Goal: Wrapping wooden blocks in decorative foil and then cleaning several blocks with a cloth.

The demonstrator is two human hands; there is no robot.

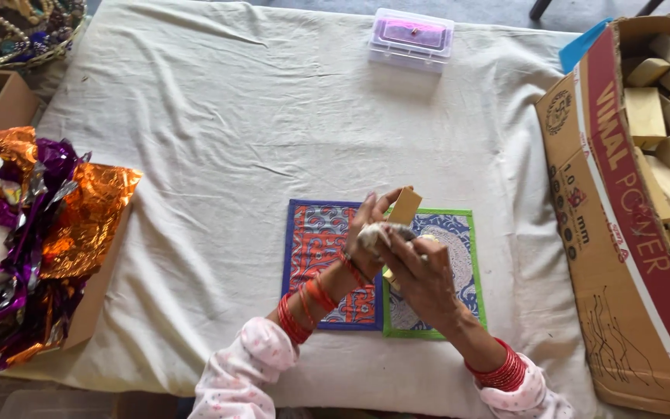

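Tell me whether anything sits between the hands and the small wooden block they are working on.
Nothing visible does. The left hand already grips the wooden block directly, and the right hand presses a whitish cloth wad against it, above the two patterned mats.

Low table (pixel 234 116) draped in wrinkled cream cloth; grey floor (pixel 428 9) beyond far edge; soft even daylight.
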